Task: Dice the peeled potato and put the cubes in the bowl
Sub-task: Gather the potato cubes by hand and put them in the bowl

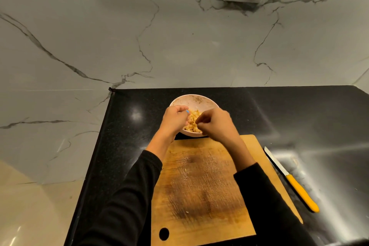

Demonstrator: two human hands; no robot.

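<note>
Both hands are over the bowl (194, 100). My left hand (173, 119) has its fingers curled above the near-left rim; whether it holds anything, I cannot tell. My right hand (214, 124) has fingertips bunched together above the cubes (192, 123), as if pinching or letting go of small pieces; what lies between them is too small to make out. The cubes sit heaped in the bowl's near half, and the bowl stands on the counter (279, 110) just past the far edge of the board (199, 181).

The board carries only a few pale scraps, no whole potato and no uncut pieces that I can see. The knife (292, 179) lies on the counter just right of the board, untouched.

Judgement: dicing appears finished and the transfer all but done; remaining work is the last scraps.
</note>
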